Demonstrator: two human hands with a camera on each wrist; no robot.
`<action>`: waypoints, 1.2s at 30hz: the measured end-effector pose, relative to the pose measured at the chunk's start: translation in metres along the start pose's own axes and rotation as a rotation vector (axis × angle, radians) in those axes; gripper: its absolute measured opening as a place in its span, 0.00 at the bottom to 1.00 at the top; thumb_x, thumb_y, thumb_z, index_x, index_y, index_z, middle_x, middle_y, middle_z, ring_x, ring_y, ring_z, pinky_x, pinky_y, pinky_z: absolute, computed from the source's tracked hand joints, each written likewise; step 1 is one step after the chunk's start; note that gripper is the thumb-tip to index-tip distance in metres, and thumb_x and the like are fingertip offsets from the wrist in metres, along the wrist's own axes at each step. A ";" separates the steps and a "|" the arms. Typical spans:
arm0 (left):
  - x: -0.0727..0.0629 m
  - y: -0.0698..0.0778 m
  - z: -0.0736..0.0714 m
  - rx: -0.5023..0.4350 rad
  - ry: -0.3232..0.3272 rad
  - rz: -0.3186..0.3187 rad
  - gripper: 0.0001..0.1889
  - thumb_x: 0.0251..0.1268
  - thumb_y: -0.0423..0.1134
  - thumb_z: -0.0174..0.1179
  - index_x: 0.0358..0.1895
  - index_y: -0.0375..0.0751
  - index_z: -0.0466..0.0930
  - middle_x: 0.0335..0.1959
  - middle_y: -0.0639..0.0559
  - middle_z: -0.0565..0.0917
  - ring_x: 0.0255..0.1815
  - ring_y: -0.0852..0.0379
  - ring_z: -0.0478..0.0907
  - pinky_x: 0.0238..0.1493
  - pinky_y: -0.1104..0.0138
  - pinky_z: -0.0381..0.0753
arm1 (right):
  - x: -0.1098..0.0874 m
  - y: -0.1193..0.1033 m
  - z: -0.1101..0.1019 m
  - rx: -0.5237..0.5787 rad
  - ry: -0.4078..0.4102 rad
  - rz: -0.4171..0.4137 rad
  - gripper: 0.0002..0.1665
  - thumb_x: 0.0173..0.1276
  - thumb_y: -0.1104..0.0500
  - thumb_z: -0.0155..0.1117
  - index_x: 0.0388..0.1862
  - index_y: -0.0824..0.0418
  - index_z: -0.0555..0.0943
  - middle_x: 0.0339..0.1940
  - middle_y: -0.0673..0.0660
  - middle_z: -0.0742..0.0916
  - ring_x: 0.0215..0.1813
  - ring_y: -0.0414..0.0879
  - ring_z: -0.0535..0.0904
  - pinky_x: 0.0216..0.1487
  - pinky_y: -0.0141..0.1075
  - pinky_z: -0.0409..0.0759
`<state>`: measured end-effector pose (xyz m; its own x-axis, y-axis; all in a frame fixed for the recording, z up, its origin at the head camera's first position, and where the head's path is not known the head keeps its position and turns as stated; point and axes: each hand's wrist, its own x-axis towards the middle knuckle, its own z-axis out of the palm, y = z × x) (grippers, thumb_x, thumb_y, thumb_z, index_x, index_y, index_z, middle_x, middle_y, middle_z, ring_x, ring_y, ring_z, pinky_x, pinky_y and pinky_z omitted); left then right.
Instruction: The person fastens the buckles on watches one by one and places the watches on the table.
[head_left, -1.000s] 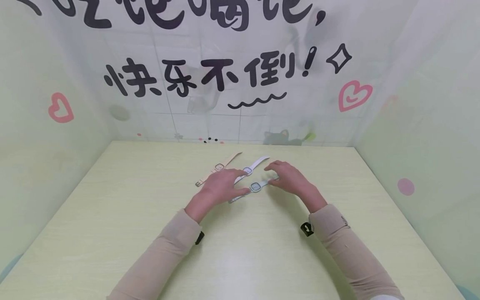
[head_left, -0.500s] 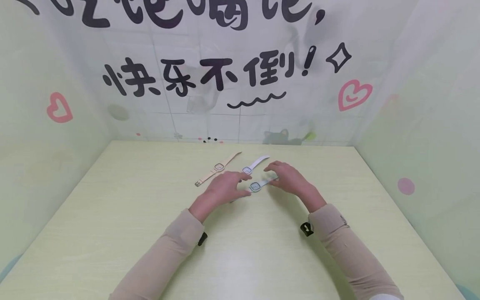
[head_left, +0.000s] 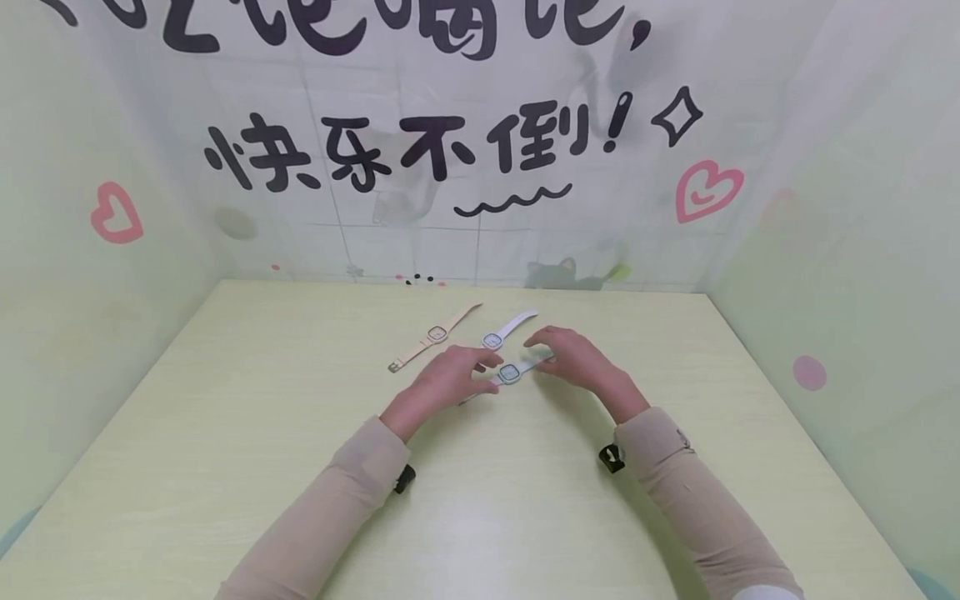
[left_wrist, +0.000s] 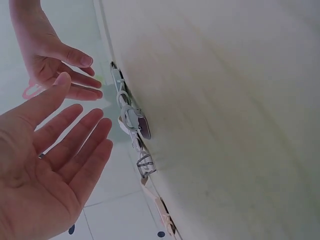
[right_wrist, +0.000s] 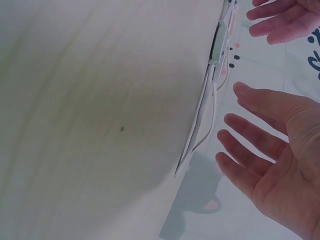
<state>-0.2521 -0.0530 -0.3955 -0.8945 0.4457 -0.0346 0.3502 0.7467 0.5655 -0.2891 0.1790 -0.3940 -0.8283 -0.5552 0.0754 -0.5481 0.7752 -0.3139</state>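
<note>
Pale green wristwatch: we find it on the light, faintly grained table, between left hand and right hand, its long axis slanting from near left to far right; rounded-square case, dark-outlined dial facing up, smooth narrow strap. White-lavender wristwatch, just beyond, and peach wristwatch, farther left: both laid on a similar slant, of like shape; the peach strap ends near left in a metal buckle. Hands: we see both above the tabletop, fingers parted and gently bent, gripping nothing. Sleeves: beige fabric, creased.
</note>
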 end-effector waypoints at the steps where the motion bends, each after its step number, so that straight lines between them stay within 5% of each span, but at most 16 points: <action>1: 0.000 0.000 0.001 -0.005 0.000 -0.001 0.24 0.62 0.42 0.69 0.62 0.46 0.80 0.58 0.50 0.85 0.59 0.51 0.82 0.61 0.56 0.80 | 0.000 0.001 0.000 0.002 -0.001 -0.009 0.22 0.63 0.64 0.71 0.57 0.65 0.82 0.58 0.62 0.85 0.63 0.58 0.79 0.67 0.51 0.75; 12: 0.004 0.004 0.002 -0.019 -0.014 -0.079 0.21 0.61 0.36 0.68 0.59 0.41 0.81 0.54 0.47 0.87 0.56 0.51 0.83 0.60 0.58 0.81 | 0.001 0.001 0.001 0.021 -0.006 -0.045 0.21 0.64 0.64 0.70 0.57 0.65 0.82 0.57 0.61 0.86 0.62 0.57 0.80 0.67 0.50 0.76; 28: 0.017 0.012 0.011 0.190 -0.061 -0.196 0.20 0.61 0.30 0.66 0.57 0.41 0.81 0.52 0.45 0.86 0.44 0.51 0.82 0.43 0.63 0.83 | -0.017 -0.004 -0.004 0.010 0.001 -0.010 0.21 0.65 0.63 0.69 0.57 0.65 0.81 0.57 0.61 0.86 0.61 0.57 0.81 0.66 0.50 0.77; 36: 0.018 0.012 0.013 0.128 -0.094 -0.228 0.14 0.58 0.29 0.66 0.49 0.40 0.83 0.45 0.48 0.86 0.36 0.55 0.78 0.36 0.67 0.79 | -0.025 -0.004 -0.007 0.034 0.004 0.018 0.22 0.65 0.63 0.69 0.58 0.65 0.81 0.56 0.62 0.86 0.58 0.57 0.82 0.62 0.50 0.79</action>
<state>-0.2602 -0.0297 -0.4003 -0.9267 0.2980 -0.2290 0.1799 0.8868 0.4257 -0.2670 0.1922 -0.3880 -0.8388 -0.5395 0.0733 -0.5286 0.7744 -0.3477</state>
